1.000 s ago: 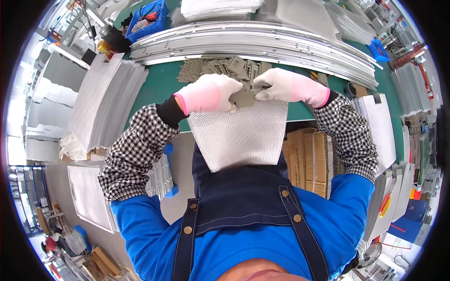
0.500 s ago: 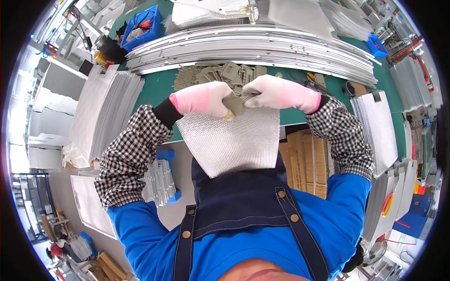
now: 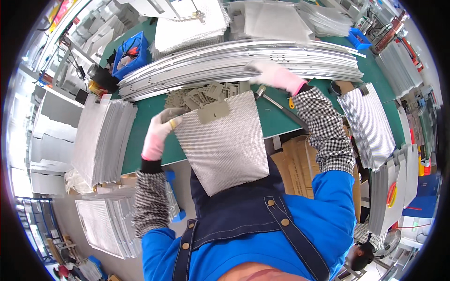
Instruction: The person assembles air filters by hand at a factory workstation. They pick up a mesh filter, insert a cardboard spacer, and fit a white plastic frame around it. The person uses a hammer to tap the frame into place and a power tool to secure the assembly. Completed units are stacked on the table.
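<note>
A silvery mesh sheet [image 3: 225, 145] leans up from my lap against the table's near edge. On its upper edge sits a flat grey-beige plastic clip plate [image 3: 213, 112]. My left hand [image 3: 161, 133], in a white and pink glove, is closed at the sheet's upper left corner. My right hand [image 3: 276, 76], gloved alike, is off the sheet, over the long metal strips, slightly blurred, with fingers stretched and nothing visible in them. Below it lies a hammer [image 3: 283, 108] with a dark handle. Many similar clip plates [image 3: 187, 96] are heaped just beyond the sheet.
Long metal strips [image 3: 197, 65] run across the green table [image 3: 152, 112]. Mesh sheets [image 3: 101, 140] stand stacked at left, and another stack [image 3: 368, 126] at right. A blue bin [image 3: 131, 55] is at the far left. Cardboard [image 3: 295, 166] stands under the table.
Both hands have parted from the clip plate at the sheet's upper edge. My left hand moved left to the corner; my right rose away, exposing the hammer.
</note>
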The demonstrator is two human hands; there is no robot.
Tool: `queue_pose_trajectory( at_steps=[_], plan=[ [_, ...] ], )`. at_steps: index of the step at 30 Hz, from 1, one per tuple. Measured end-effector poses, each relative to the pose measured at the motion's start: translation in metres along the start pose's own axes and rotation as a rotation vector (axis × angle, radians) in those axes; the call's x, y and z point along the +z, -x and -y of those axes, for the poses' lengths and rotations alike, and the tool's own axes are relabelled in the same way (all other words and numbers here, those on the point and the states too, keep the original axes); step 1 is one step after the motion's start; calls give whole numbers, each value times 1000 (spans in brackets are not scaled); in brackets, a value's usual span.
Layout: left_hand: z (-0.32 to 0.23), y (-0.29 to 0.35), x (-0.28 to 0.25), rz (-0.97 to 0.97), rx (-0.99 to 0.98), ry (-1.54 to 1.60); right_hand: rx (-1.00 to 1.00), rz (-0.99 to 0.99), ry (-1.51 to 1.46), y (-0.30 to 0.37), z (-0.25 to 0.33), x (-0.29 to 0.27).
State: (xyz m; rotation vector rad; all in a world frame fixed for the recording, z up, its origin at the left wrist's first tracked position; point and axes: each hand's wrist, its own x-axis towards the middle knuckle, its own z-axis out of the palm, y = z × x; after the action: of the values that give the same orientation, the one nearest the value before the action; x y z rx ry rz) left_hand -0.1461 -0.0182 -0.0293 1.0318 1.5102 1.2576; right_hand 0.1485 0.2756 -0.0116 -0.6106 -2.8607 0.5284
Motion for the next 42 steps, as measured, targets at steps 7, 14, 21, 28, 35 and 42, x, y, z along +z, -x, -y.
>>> queue_pose_trajectory(
  at_steps=[7, 14, 21, 28, 35, 42],
  plan=[
    [63, 10, 33, -311, 134, 410, 446, 35, 329, 24, -128, -14],
    [62, 16, 36, -326, 179, 360, 387, 68, 427, 36, -115, -11],
    [48, 21, 43, -301, 224, 320, 481, 161, 298, 35, -136, -22],
    [46, 25, 44, -387, 186, 270, 189, 72, 399, 41, -89, -4],
    [37, 28, 45, -299, 186, 269, 210, -157, 313, 22, -142, -27],
    [29, 35, 50, -445, 147, 221, 328, -229, 75, 62, -74, -99]
  ],
)
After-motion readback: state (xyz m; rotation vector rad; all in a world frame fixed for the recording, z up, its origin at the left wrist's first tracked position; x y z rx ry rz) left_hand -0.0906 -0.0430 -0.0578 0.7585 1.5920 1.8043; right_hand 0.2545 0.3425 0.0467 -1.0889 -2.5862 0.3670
